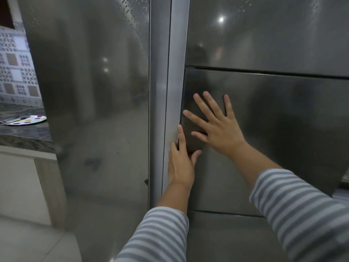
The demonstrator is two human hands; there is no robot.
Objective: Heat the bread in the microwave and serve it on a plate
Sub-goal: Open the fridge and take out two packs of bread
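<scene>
Tall steel fridge [90,110] filling the view, its smaller panel door [264,129] at centre right, closed or nearly so. Right hand [217,127] flat on that panel near its left edge, fingers straight and spread; left hand [181,163] at the same edge, fingertips hooked into the seam, thumb on the face. Far left, spotted plate [28,121] on the counter [24,137] by its back edge; bread nowhere visible.

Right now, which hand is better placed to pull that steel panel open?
Probably the left hand: its fingers sit at the steel panel's left edge, thumb on the face. The right hand lies flat, fingers spread.
</scene>
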